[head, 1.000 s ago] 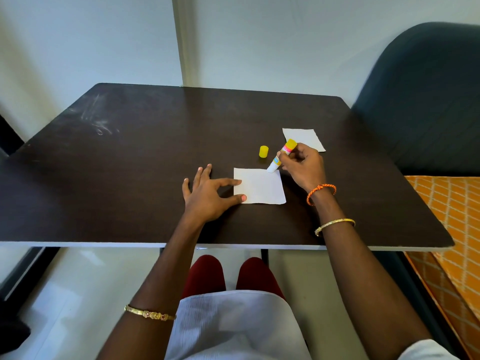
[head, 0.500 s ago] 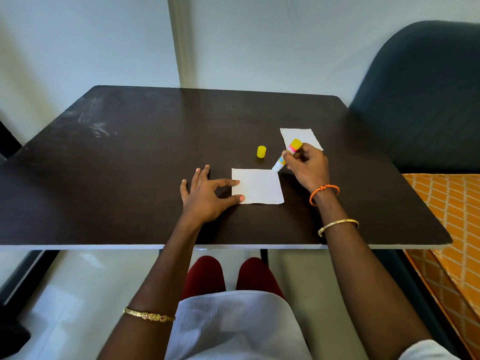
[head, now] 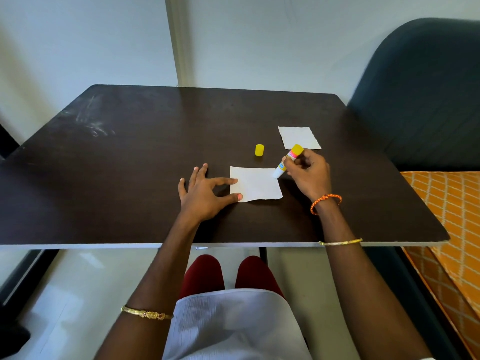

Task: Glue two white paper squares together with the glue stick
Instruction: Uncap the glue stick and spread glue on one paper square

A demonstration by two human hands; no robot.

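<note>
A white paper square (head: 255, 184) lies flat on the dark table (head: 130, 165). My left hand (head: 204, 194) is spread beside it, index finger and thumb pressing its left edge. My right hand (head: 307, 172) grips the uncapped glue stick (head: 287, 161), tilted, with its white tip touching the square's upper right corner. A second white square (head: 298, 137) lies farther back on the right, just behind my right hand. The yellow cap (head: 259, 150) stands on the table between the two squares.
A dark blue chair back (head: 420, 87) rises at the table's right side, with an orange patterned cushion (head: 452, 216) below it. A pale wall stands behind the table. My knees (head: 228, 271) show under the near edge.
The glue stick's tip stays at the near square's upper right corner; my right hand has shifted only slightly. My left hand keeps pressing the left edge.
</note>
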